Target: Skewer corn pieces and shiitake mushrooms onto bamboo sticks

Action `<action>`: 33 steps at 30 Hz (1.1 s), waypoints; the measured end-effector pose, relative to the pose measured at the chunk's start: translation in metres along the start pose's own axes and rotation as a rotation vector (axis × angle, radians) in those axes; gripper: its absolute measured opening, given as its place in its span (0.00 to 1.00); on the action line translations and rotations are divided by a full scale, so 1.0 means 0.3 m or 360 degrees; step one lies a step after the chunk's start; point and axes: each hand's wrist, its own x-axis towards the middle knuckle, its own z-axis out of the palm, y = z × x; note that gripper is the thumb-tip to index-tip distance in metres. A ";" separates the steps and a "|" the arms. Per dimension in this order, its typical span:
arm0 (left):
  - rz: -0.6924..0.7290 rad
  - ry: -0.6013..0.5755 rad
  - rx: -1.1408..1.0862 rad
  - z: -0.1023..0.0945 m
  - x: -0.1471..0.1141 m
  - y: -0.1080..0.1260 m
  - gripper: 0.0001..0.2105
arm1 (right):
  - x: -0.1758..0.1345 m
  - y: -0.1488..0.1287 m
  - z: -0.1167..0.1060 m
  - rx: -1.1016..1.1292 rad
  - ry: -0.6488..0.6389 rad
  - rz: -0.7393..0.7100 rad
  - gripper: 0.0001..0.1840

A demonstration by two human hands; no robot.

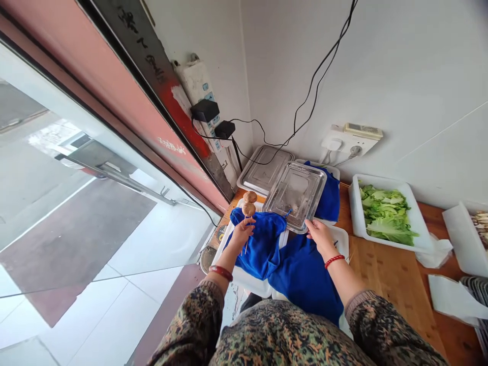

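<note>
In my left hand (243, 233) are thin wooden skewers with round brown mushrooms (249, 209) at their upper ends. This hand is closed round the sticks, over a blue cloth (259, 241) that lies on a white tray (249, 280). My right hand (319, 235) grips the near right corner of a metal lid (295, 193), which is tilted. A second metal lid (266, 169) lies behind it, against the wall corner. More blue cloth (305, 274) hangs below my right hand, and another blue cloth (330, 198) covers a tray at the back.
To the right stands a white tub (387, 241) of green lettuce leaves (389, 213) on the wooden table (392, 274). Black cables (316, 76) hang down the wall to a power strip (196, 84). A glass door (95, 229) is at left, with stacked plates (475, 290) at far right.
</note>
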 end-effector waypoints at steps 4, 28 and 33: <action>-0.0016 -0.0020 0.0014 0.025 0.079 0.029 0.15 | 0.048 -0.034 0.007 -0.0025 0.0022 -0.0016 0.20; -0.0126 -0.0252 -0.0140 -0.031 -0.293 0.143 0.28 | -0.222 0.022 -0.157 -0.0335 -0.0317 -0.0445 0.23; -0.0143 -0.0215 -0.0132 -0.122 -0.368 0.113 0.28 | -0.243 -0.008 -0.091 -0.0332 -0.0064 -0.0393 0.21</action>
